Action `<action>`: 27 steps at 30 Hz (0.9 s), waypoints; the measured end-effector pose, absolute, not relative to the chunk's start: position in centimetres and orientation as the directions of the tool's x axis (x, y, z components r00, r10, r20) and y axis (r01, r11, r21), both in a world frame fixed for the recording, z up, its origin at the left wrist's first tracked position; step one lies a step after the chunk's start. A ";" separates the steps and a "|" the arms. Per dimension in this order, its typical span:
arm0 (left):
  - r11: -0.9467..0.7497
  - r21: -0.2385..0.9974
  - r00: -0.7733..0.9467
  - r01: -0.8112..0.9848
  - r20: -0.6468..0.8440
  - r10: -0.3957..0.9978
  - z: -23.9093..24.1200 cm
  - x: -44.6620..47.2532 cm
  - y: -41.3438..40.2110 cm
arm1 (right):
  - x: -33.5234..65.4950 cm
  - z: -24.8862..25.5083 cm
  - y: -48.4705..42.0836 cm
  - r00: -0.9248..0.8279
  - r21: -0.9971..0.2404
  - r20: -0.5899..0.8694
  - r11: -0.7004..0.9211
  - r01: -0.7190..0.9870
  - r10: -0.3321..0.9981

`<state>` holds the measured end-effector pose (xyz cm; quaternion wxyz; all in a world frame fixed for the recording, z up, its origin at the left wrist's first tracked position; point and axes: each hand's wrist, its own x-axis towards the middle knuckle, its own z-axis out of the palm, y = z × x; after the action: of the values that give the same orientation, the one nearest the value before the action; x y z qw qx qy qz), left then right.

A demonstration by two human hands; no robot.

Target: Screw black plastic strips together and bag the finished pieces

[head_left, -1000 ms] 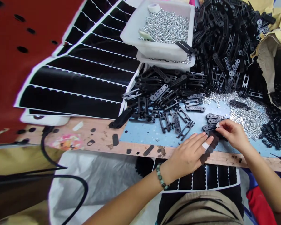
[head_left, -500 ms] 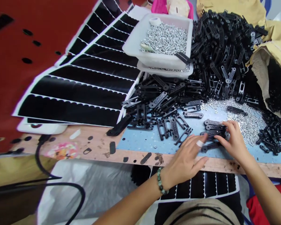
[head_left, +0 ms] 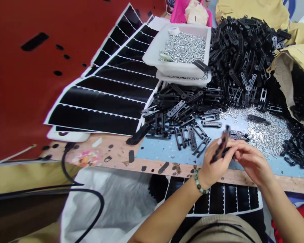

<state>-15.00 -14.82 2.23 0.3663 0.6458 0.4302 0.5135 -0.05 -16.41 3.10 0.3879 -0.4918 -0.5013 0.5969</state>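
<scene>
Head view: bare hands above the worktop [head_left: 121, 140], wood-grained with a speckled blue sheet [head_left: 167, 153].
Left hand [head_left: 214, 168]: fingers gripping a slim, dark, motion-blurred piece [head_left: 221, 147], raised over the sheet.
Right hand [head_left: 254, 161]: fingers bent, meeting the left; whether they grip cannot be told.
Links [head_left: 243, 50]: black, slotted or lattice-faced, round-ended, heaped behind.
Screws [head_left: 275, 133]: silvery metal, scattered rightward.
Tub [head_left: 177, 69]: whitish, rounded, screw-filled.

Can read no text, label, brand, number or sign, whether on parts [head_left: 238, 133] just beyond the fingers [head_left: 243, 145], on tub [head_left: 177, 70] farther off, or on sheets [head_left: 98, 118] to their left.
</scene>
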 end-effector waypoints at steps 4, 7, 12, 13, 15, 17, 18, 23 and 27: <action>-0.245 0.964 0.087 0.099 0.237 0.968 2.0 -15.5 -15.0 | 0.5 3.9 -15.7 -0.083 -0.979 -0.077 -0.059 0.196 0.994; 0.010 0.993 0.107 -0.115 0.003 0.994 2.3 -16.1 -14.9 | 1.2 5.0 -14.3 -0.004 -0.907 0.154 0.143 0.396 0.988; 0.083 0.990 0.134 -0.115 -0.067 0.989 2.9 -16.7 -14.4 | 0.9 7.4 -12.5 -0.288 -0.782 0.239 0.359 0.509 0.927; 0.071 0.994 0.134 -0.083 -0.060 0.989 2.9 -16.7 -14.3 | 0.7 7.7 -12.4 -0.320 -0.770 0.222 0.367 0.522 0.921; 0.048 0.999 0.116 -0.021 -0.045 0.992 2.8 -16.9 -14.1 | 0.6 7.8 -12.3 -0.352 -0.764 0.168 0.347 0.543 0.921; 0.009 0.999 0.032 0.038 -0.011 0.999 2.7 -17.5 -14.0 | 0.9 7.4 -12.2 -0.320 -0.786 0.111 0.280 0.552 0.941; -0.023 0.996 -0.018 0.080 0.025 1.000 2.6 -17.9 -13.9 | 1.2 7.1 -12.1 -0.273 -0.814 0.087 0.226 0.535 0.958; -0.491 0.777 0.331 0.394 0.378 0.864 2.0 -21.0 -13.8 | 2.6 3.9 -11.9 -0.003 -0.977 -0.124 -0.122 0.177 0.992; -0.758 0.492 0.697 0.429 0.354 0.624 1.0 -22.0 -13.7 | 1.6 1.5 -12.3 0.018 -0.959 -0.283 -0.283 0.025 0.959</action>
<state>-21.96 -13.72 1.00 0.1893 0.9014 0.2921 0.2575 1.63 -12.28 1.52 0.4201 -0.5765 -0.4266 0.5560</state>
